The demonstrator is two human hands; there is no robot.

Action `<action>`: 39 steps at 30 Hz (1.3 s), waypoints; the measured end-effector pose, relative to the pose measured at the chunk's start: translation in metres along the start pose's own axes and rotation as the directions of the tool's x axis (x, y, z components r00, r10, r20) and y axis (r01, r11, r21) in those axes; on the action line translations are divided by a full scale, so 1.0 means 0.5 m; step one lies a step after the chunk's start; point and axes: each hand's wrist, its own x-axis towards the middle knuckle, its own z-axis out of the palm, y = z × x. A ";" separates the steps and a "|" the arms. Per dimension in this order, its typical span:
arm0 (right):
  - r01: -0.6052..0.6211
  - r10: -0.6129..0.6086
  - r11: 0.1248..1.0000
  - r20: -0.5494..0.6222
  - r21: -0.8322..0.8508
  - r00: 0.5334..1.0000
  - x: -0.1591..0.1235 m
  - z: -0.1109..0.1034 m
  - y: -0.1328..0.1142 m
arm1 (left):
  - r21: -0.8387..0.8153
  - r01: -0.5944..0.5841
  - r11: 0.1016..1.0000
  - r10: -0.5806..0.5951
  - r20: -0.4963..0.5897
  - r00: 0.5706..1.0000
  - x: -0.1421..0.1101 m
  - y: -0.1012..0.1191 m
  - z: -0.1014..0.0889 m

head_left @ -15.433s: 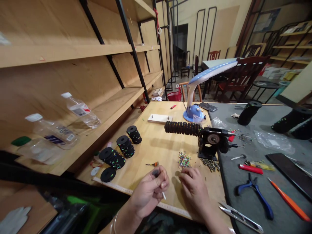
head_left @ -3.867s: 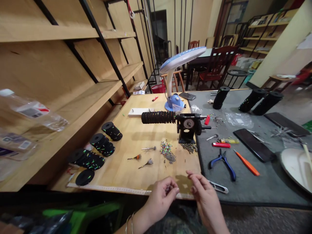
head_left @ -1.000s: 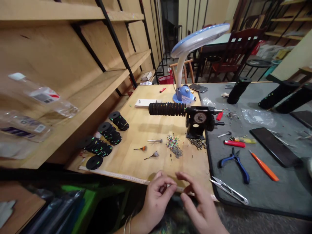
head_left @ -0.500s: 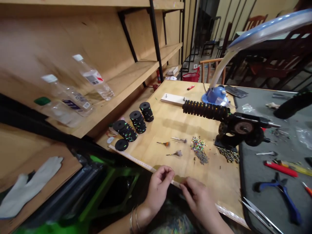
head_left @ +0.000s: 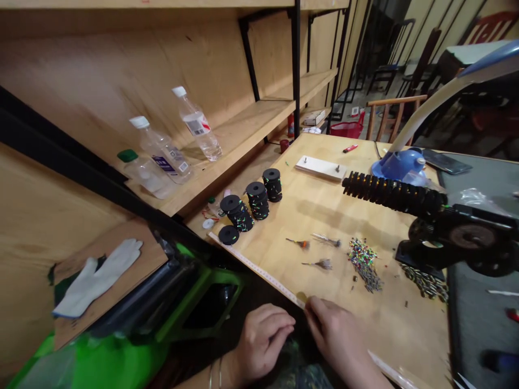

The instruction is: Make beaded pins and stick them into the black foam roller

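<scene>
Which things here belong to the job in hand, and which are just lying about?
Likely the job's, by their place on the worktop:
multicoloured beads
brassy metal pieces
feathery bundles
black spools
black geared device

Likely just lying about:
white glove
plastic bottles
dark phone

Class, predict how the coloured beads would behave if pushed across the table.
The coloured beads would probably spread apart, since they lie in a loose heap. Some might roll: they look roundish, and the wooden table looks smooth and flat. Each is likely light, being far smaller than the right hand.
</scene>
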 end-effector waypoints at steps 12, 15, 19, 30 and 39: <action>-0.002 0.016 0.994 0.127 -0.111 0.992 0.043 -0.015 -0.026 | 0.168 -0.108 0.980 0.095 0.088 0.992 -0.010 -0.012 -0.004; 0.000 0.015 0.993 0.126 -0.121 0.992 0.047 -0.017 -0.032 | 0.187 -0.102 0.977 0.086 0.091 0.992 -0.013 -0.016 -0.005; 0.022 -0.006 0.990 0.119 -0.141 0.993 0.049 -0.019 -0.036 | 0.223 -0.084 0.971 0.059 0.117 0.991 -0.013 -0.020 -0.005; 0.004 0.017 0.990 0.139 -0.144 0.990 0.049 -0.018 -0.031 | 0.442 -0.006 0.897 -0.112 0.241 0.964 -0.015 0.003 0.004; 0.011 -0.009 1.000 0.118 -0.016 0.993 -0.008 -0.065 0.023 | 0.608 -0.028 0.793 -0.196 0.298 0.934 -0.005 0.026 0.013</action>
